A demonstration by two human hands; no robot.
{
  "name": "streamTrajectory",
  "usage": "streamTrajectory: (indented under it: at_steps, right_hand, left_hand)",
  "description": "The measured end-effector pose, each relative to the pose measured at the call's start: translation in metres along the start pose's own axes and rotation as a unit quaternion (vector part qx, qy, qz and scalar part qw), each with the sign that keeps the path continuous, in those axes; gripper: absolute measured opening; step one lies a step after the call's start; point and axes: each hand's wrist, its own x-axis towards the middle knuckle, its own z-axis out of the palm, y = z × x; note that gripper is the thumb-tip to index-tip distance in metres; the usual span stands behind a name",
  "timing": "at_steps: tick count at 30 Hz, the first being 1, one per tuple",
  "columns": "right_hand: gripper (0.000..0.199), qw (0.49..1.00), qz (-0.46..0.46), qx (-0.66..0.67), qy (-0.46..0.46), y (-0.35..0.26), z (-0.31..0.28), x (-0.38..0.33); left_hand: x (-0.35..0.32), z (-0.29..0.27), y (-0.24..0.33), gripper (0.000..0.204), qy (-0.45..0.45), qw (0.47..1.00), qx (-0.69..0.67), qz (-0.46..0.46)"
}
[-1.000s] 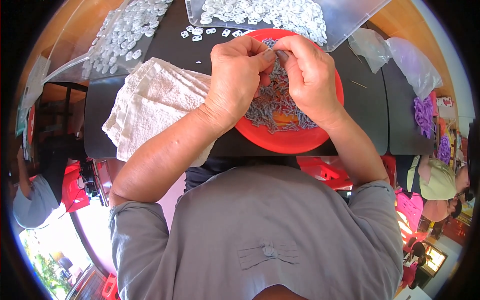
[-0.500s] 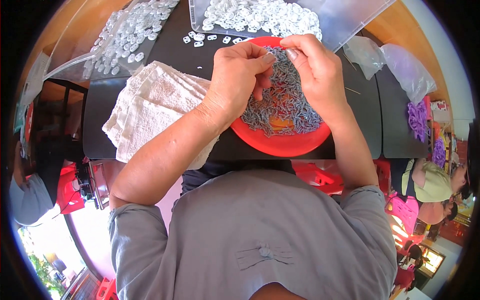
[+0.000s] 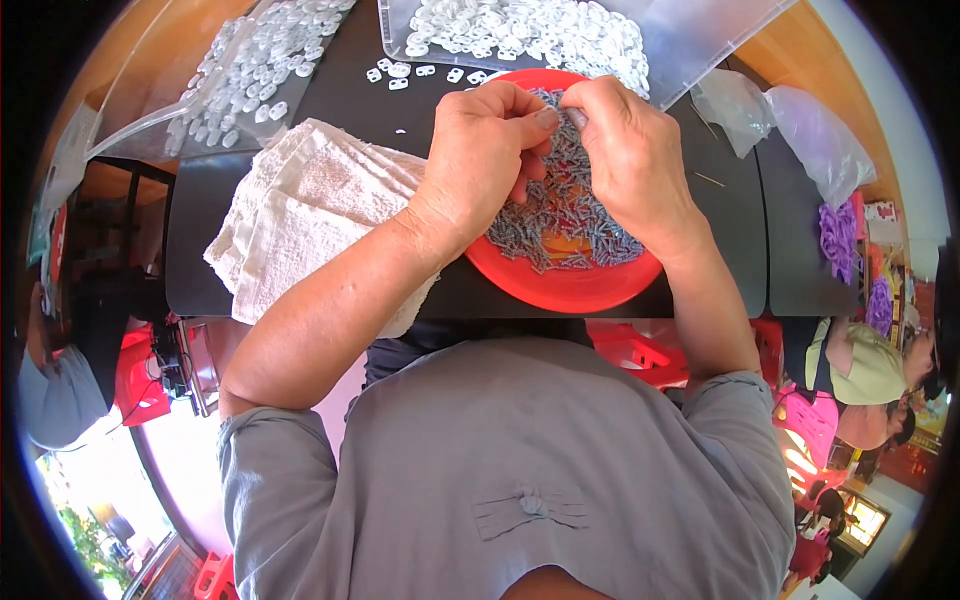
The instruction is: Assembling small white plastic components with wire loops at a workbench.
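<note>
Over a red round tray (image 3: 560,292), my left hand (image 3: 488,150) and my right hand (image 3: 632,165) meet with fingertips almost touching. Thumb and forefinger of the left one are pinched on something small that the fingers mostly hide. My right hand is likewise closed in a pinch, and what lies in it is too small to make out. Beneath them the tray carries a heap of small grey screw-like pieces (image 3: 600,235). Several white oval pieces with two holes (image 3: 398,70) lie loose on the black table beyond the tray.
A clear bin (image 3: 700,50) of white oval pieces stands at the back, and a clear bag or box (image 3: 150,120) with more at the far left. Folded cream towels (image 3: 310,220) lie left of the tray. Plastic bags (image 3: 815,140) and purple strips (image 3: 838,235) are at the right.
My right hand has turned inward and drawn closer to the left one, its forefinger and thumb now together. The left hand has shifted slightly right.
</note>
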Motion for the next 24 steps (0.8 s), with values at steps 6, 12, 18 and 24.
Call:
streamTrajectory:
  at_steps: [6,12,18,24]
  right_hand:
    - [0.019,0.999,0.011,0.045,-0.009,0.000,0.005,-0.004]
    - [0.019,0.994,0.017,0.107,-0.001,0.001,0.009,-0.005]
    - [0.019,0.990,0.035,0.136,-0.008,0.000,0.011,-0.006]
    - [0.010,0.950,0.157,0.262,-0.063,0.005,-0.005,0.008]
  left_hand:
    - [0.001,0.000,-0.003,0.011,0.006,0.999,0.033,-0.002]
    - [0.000,-0.001,-0.004,0.010,0.008,0.998,0.053,0.017]
    - [0.002,-0.001,-0.006,0.010,0.003,0.998,0.062,0.030]
    - [0.001,-0.004,0.000,0.013,0.004,1.000,0.016,-0.015]
